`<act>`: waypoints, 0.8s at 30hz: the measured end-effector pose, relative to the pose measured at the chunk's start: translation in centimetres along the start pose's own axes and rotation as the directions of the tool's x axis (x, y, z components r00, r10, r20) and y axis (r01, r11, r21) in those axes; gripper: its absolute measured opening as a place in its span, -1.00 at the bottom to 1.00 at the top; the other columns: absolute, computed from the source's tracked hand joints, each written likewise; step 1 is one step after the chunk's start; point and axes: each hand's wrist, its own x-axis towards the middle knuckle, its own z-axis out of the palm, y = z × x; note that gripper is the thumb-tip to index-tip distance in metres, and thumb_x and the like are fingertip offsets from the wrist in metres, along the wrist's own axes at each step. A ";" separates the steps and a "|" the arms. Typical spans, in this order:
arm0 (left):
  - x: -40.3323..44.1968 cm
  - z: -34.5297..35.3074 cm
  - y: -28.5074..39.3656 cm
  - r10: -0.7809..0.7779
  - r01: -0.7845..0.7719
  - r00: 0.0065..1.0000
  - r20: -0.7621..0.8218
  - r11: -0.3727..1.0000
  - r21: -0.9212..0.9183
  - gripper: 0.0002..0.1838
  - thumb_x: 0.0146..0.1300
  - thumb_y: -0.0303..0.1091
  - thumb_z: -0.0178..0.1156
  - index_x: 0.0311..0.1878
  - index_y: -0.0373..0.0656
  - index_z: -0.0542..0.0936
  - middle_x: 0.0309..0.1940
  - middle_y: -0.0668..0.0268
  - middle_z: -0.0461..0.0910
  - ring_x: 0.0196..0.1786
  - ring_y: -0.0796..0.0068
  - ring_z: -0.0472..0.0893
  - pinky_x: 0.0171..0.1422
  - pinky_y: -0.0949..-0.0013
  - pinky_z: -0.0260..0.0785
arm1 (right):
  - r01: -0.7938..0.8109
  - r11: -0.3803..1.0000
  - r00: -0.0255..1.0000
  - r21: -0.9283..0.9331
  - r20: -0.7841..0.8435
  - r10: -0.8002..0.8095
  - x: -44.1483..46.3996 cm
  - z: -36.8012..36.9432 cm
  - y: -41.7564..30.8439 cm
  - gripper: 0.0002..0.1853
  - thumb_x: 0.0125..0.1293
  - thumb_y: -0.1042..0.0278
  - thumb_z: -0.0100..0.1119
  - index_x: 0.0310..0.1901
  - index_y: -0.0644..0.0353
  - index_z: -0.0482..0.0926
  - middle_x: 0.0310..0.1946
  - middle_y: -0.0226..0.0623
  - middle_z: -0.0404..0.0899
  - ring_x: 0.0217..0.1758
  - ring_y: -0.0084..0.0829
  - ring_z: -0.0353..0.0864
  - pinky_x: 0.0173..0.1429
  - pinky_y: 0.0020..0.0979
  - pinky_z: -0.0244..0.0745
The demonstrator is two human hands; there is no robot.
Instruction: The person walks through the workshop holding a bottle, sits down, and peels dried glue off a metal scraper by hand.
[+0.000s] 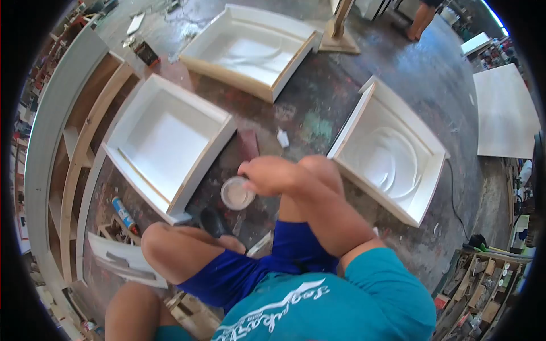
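Observation:
My right hand (266, 175) reaches across my raised knee, fingers curled at the rim of a small round tub (238, 194) with pale contents. The thumb overlaps the tub's edge; the fingers behind it are partly hidden. A reddish-brown flat piece (248, 144) lies on the floor just beyond the fingers, and a small white bottle (282, 137) is further right. At the lower left only part of my left arm shows, and the left hand is out of view. White drawer-like boxes stand around me: one at the left (219, 149), one at the back (272, 92), one at the right (369, 190).
A long wooden frame (94, 116) runs along the left. A blue tube (124, 213) lies near my left knee. At the back are a metal can (142, 51) and a wooden post base (339, 42). A white panel (505, 111) and a scrap crate (483, 292) are right; another person's legs (421, 23) show.

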 end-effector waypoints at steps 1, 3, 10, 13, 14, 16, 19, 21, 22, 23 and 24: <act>-0.2 -0.9 -0.1 0.008 -0.010 0.996 -0.088 1.000 -0.012 -0.76 0.41 -0.35 0.15 -0.06 -0.37 0.56 -0.12 0.12 0.62 -0.07 0.30 0.63 0.08 0.20 0.46 | -0.005 1.000 1.000 0.004 -0.001 0.005 0.2 -0.3 0.2 -0.56 0.43 0.09 0.23 0.21 0.19 0.54 0.00 0.02 0.69 0.15 0.07 0.63 0.23 -0.02 0.50; -1.2 -2.7 -0.9 0.012 -0.018 0.953 -0.302 1.000 -0.016 -0.75 0.43 -0.34 0.14 -0.03 -0.38 0.57 -0.09 0.11 0.63 -0.04 0.31 0.64 0.11 0.21 0.47 | -0.036 0.998 0.999 0.043 0.019 0.035 -1.0 0.4 -0.3 -0.56 0.43 0.11 0.22 0.21 0.18 0.54 0.01 0.02 0.68 0.16 0.07 0.62 0.23 -0.03 0.50; -10.0 -3.3 -12.0 -0.490 0.547 0.510 -0.707 0.819 -0.173 -0.76 0.45 -0.42 0.14 0.05 -0.38 0.60 -0.07 0.14 0.67 -0.12 0.33 0.67 0.02 0.29 0.52 | -0.015 0.999 1.000 0.051 -0.023 0.016 -0.3 -1.6 -0.4 -0.57 0.44 0.16 0.21 0.24 0.17 0.51 0.06 0.00 0.65 0.18 0.06 0.60 0.25 -0.05 0.49; -10.6 -1.2 -14.8 -0.697 0.784 0.621 -0.359 0.541 0.305 -0.78 0.30 -0.54 0.25 0.01 -0.19 0.66 -0.22 0.28 0.72 -0.23 0.45 0.66 -0.05 0.35 0.49 | -0.015 0.999 1.000 0.042 -0.007 0.016 0.2 -1.7 0.2 -0.55 0.44 0.16 0.22 0.26 0.18 0.49 0.07 -0.01 0.64 0.19 0.05 0.59 0.26 -0.06 0.49; -10.3 -0.2 -15.1 -0.752 0.774 0.622 -0.219 0.547 0.319 -0.79 0.24 -0.50 0.31 -0.05 -0.13 0.68 -0.27 0.25 0.70 -0.26 0.34 0.68 -0.06 0.31 0.49 | -0.011 0.999 1.000 0.039 -0.006 0.011 0.3 -1.7 0.3 -0.54 0.43 0.16 0.23 0.27 0.18 0.49 0.08 -0.01 0.64 0.19 0.05 0.59 0.26 -0.07 0.49; -11.8 1.5 -16.1 -0.782 0.688 0.619 0.075 0.586 0.428 -0.71 0.22 -0.37 0.37 0.02 -0.11 0.65 -0.18 0.20 0.69 -0.13 0.12 0.67 0.00 0.13 0.49 | 0.018 1.000 0.998 0.017 -0.060 -0.017 0.4 -1.7 0.2 -0.53 0.43 0.16 0.23 0.28 0.18 0.49 0.08 -0.03 0.64 0.20 0.04 0.59 0.27 -0.07 0.50; -14.3 2.9 -16.8 -0.865 0.721 0.234 0.443 0.460 0.518 -0.59 0.28 -0.20 0.33 0.19 0.01 0.61 -0.05 0.15 0.69 0.05 0.03 0.67 0.15 0.04 0.52 | 0.066 0.998 0.996 0.004 -0.066 -0.065 0.5 -1.8 -1.1 -0.52 0.42 0.18 0.25 0.28 0.19 0.49 0.10 -0.05 0.64 0.21 0.01 0.59 0.27 -0.08 0.51; -15.3 3.2 -17.2 -0.884 0.739 0.071 0.463 0.358 0.570 -0.57 0.31 -0.14 0.30 0.22 0.00 0.60 -0.01 0.15 0.69 0.08 0.04 0.67 0.19 0.07 0.53 | 0.092 0.995 0.993 -0.029 -0.067 -0.094 0.7 -2.8 -1.8 -0.52 0.41 0.18 0.26 0.28 0.19 0.50 0.10 -0.06 0.65 0.21 0.00 0.60 0.27 -0.09 0.52; -15.4 3.0 -17.8 -0.888 0.741 0.028 0.459 0.327 0.587 -0.56 0.33 -0.10 0.29 0.22 -0.03 0.59 0.01 0.15 0.68 0.10 0.06 0.67 0.21 0.08 0.52 | 0.106 0.992 0.991 -0.062 -0.075 -0.111 0.9 -3.7 -1.6 -0.53 0.40 0.19 0.27 0.27 0.18 0.51 0.10 -0.06 0.65 0.21 0.00 0.61 0.26 -0.10 0.52; -15.4 2.6 -18.4 -0.889 0.742 -0.017 0.458 0.296 0.602 -0.54 0.34 -0.06 0.28 0.22 -0.06 0.58 0.02 0.15 0.68 0.13 0.08 0.66 0.22 0.09 0.52 | 0.117 0.989 0.989 -0.091 -0.082 -0.125 1.2 -4.5 -1.3 -0.53 0.40 0.19 0.28 0.27 0.18 0.51 0.09 -0.06 0.66 0.20 -0.01 0.61 0.26 -0.10 0.53; -15.3 2.3 -18.8 -0.907 0.710 0.013 0.421 0.305 0.635 -0.53 0.34 -0.07 0.28 0.22 -0.07 0.58 0.02 0.15 0.68 0.13 0.08 0.66 0.22 0.09 0.52 | 0.067 0.993 0.993 -0.092 -0.092 -0.076 2.0 -5.7 -0.8 -0.54 0.39 0.18 0.28 0.25 0.17 0.53 0.07 -0.05 0.68 0.17 0.02 0.63 0.24 -0.09 0.54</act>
